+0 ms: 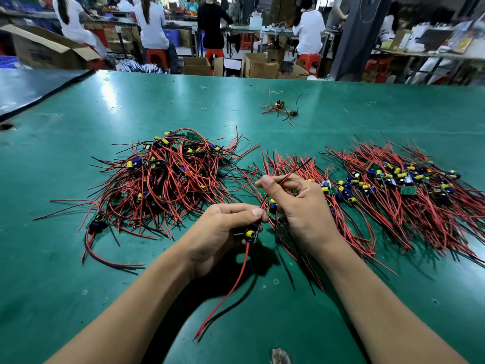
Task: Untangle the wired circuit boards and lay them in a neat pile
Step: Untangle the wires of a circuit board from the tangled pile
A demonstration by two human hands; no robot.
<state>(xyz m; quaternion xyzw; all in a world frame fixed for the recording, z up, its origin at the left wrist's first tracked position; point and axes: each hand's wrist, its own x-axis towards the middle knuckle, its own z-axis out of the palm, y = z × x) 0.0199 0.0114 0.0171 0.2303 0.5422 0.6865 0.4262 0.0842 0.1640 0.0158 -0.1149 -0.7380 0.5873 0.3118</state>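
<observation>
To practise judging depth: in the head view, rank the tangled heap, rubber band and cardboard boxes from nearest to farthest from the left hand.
1. Tangled heap, just ahead-left of the left hand.
2. Rubber band, beyond the heap, on the table.
3. Cardboard boxes, past its far edge.

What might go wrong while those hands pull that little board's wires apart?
The right hand pinches thin wires while the left hand grips the board; a hard tug might strain their joints. The right hand is also just over the laid-out row, so it could snag and disarrange those wires.
</observation>
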